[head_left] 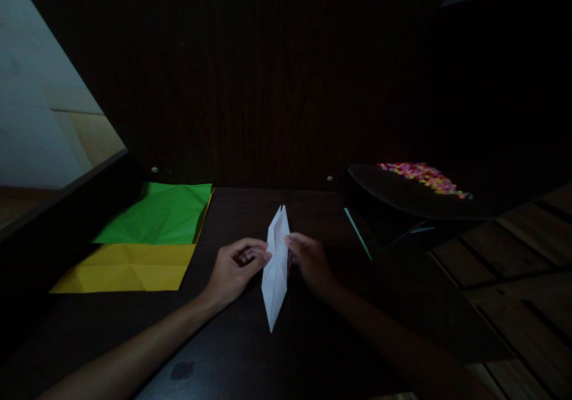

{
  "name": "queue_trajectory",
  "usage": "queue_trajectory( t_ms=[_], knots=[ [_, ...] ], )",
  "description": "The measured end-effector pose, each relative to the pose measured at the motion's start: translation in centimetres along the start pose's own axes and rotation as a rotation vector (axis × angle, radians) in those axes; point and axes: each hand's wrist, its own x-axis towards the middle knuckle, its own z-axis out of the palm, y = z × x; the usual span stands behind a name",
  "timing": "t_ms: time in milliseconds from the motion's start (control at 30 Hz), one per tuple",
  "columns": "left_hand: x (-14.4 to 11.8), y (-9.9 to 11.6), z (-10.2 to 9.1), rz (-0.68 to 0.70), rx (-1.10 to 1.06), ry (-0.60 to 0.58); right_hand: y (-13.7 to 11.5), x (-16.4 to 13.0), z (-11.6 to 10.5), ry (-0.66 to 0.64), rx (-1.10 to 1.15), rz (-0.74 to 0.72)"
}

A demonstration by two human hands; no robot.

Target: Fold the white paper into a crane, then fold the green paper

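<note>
While we lean over the dark table (pixel 241 352), this is how things lie:
Paper: folded white paper (pixel 276 269), a long diamond at the table's centre.
Left hand: our left hand (pixel 235 269) pinches its 9 o'clock edge.
Right hand: our right hand (pixel 310 263) pinches its 3 o'clock edge.
Sheets: green sheet (pixel 161 212) over yellow sheet (pixel 127 267), at 10 o'clock.
Tray: dark tray (pixel 402 194) with colourful bits (pixel 424 176), at 2 o'clock.

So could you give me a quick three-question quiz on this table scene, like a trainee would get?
1. True or false: both hands touch the white folded paper.
2. Which sheet lies on top: green sheet or yellow sheet?
3. On which side of the table is the dark tray of colourful bits?

Key: 1 true: left hand and right hand pinch its edges. 2 green. 3 right.
</note>
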Motion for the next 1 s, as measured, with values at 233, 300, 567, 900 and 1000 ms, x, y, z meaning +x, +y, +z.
queue_trajectory(
  t_ms=[233,300,567,900,1000],
  knots=[
    [-0.2,-0.4,-0.2,0.045,0.13,-0.019,-0.5,-0.8,0.4,0.02,-0.183,-0.123],
    [-0.2,-0.5,-0.2,0.074,0.175,-0.015,-0.6,-0.9,0.5,0.028,-0.2,-0.133],
    [-0.2,-0.5,0.1,0.119,0.22,0.007,-0.6,-0.9,0.5,0.024,-0.294,-0.139],
    [-0.3,-0.5,0.4,-0.022,0.082,0.069,-0.6,-1.1,0.4,-0.004,-0.303,-0.149],
    [-0.2,-0.5,0.4,-0.037,0.08,0.074,-0.5,-1.2,0.3,-0.05,-0.34,-0.149]
  ],
)
